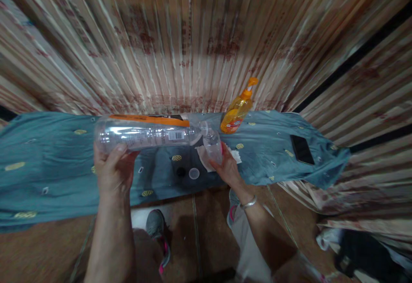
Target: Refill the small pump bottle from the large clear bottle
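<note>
Fingers (119,149) tilt clear ribbed plastic bottle (144,135) into small bottle (213,145)

Item count, head view:

- Clear plastic bottles: two. One large bottle (144,135) at 9 o'clock, one small bottle (213,145) at centre.
- Orange dispenser bottle (237,112): one, at 1 o'clock.
- Loose caps: two, one clear cap (194,173), one dark cap (181,172).
- Phone (301,149): one, at 3 o'clock.
- Hands: two.
</note>
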The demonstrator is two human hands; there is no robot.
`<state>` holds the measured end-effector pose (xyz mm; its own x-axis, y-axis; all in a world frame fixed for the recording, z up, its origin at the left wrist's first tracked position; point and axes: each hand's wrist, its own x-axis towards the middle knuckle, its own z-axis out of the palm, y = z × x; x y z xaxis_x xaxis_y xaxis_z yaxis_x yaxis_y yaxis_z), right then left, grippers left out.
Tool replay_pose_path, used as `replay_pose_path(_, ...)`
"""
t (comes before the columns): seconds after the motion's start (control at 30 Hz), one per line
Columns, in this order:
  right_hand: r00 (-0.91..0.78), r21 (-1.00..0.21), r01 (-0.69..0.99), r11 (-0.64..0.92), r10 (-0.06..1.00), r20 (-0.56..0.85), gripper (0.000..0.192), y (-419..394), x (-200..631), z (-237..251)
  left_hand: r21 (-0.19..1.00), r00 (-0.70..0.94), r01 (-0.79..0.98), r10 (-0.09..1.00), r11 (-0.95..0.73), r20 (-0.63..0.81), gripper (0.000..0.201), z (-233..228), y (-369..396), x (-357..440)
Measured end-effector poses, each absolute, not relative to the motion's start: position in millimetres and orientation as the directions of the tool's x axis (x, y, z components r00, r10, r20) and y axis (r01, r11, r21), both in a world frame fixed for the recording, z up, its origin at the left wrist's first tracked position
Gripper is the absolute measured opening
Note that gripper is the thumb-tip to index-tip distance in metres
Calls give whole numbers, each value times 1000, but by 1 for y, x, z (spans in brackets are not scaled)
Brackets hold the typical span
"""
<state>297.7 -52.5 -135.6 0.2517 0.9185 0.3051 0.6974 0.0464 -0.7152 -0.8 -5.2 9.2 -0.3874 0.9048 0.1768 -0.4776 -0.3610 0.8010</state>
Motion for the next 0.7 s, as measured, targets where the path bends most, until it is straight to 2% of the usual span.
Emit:
replay_pose_path(0.43,244,-711,700,63,915,322,82,-53,299,-135,800,-381,-482,908,-356,174,80,9,-4,0)
replay_pose_path(0.7,253,-710,704,36,920,298,85,-53,301,-134,794,-403,-498,904,-348,143,61,10,-3,1)
